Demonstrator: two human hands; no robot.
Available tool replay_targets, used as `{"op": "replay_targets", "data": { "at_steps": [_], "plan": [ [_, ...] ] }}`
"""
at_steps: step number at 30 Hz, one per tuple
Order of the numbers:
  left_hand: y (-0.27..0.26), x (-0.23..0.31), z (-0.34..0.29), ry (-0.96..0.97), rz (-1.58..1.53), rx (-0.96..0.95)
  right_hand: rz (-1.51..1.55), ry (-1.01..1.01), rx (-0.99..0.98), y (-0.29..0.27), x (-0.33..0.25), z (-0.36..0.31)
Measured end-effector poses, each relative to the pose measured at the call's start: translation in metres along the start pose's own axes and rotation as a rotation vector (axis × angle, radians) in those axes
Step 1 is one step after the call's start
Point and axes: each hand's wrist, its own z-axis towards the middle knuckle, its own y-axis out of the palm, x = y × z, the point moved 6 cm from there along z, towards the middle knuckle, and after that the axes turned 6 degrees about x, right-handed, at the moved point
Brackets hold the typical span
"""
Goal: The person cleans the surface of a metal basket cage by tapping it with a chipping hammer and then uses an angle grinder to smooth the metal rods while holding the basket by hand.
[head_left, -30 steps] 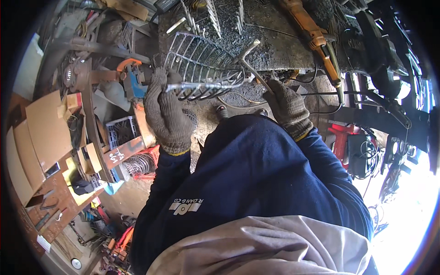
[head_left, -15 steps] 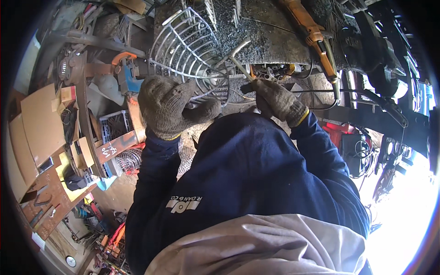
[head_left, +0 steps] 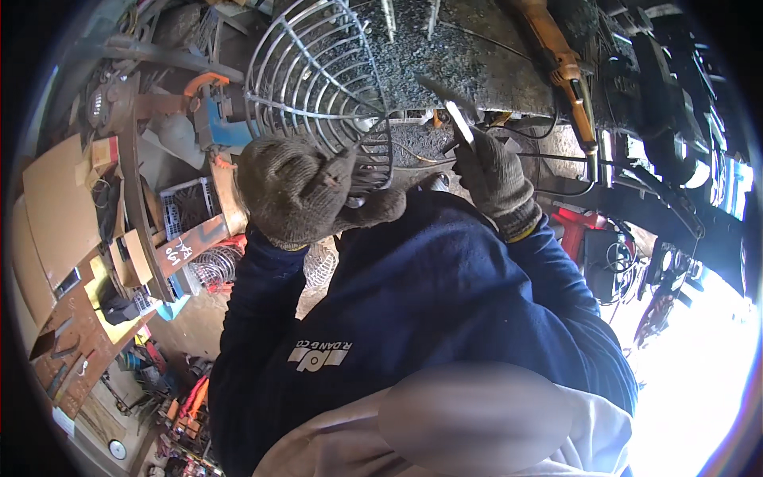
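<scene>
A curved, dome-like wire cage (head_left: 308,63) of bare metal rods stands at the bench's near edge. My gloved left hand (head_left: 298,191) is closed around its near, lower end, and the fingers partly hide the rods there. In my gloved right hand (head_left: 494,176) is a chipping hammer (head_left: 459,119), held by its pale handle. The dark hammer head is up and away from me, over the bench, to the right of the cage and apart from it. Both knitted gloves are grey and worn.
The dirty workbench (head_left: 485,71) is strewn with dark grit. An orange angle grinder (head_left: 560,67) lies on its right side, with a cable near it. Left are a blue-and-orange clamp (head_left: 222,119), a plastic crate (head_left: 187,208) and cardboard (head_left: 60,207).
The hammer has turned in my right hand, its head now blurred and tipped differently. The cage appears slightly higher and further left in view, still in my left hand.
</scene>
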Motion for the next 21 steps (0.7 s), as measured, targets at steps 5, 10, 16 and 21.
{"op": "replay_targets", "data": {
  "at_steps": [5,10,16,21],
  "plan": [
    [0.004,0.013,-0.007,0.026,-0.067,0.052,-0.243,-0.326,-0.053,0.018,-0.012,0.002],
    [0.002,0.015,-0.012,-0.046,-0.123,0.048,0.123,0.12,-0.198,0.015,-0.032,0.002],
    [0.005,0.006,-0.014,-0.115,-0.15,0.001,0.011,-0.255,-0.047,0.01,-0.064,0.001],
    [0.005,0.016,0.006,0.039,-0.105,0.013,-0.134,-0.134,-0.098,0.021,-0.042,0.012]
  ]
}}
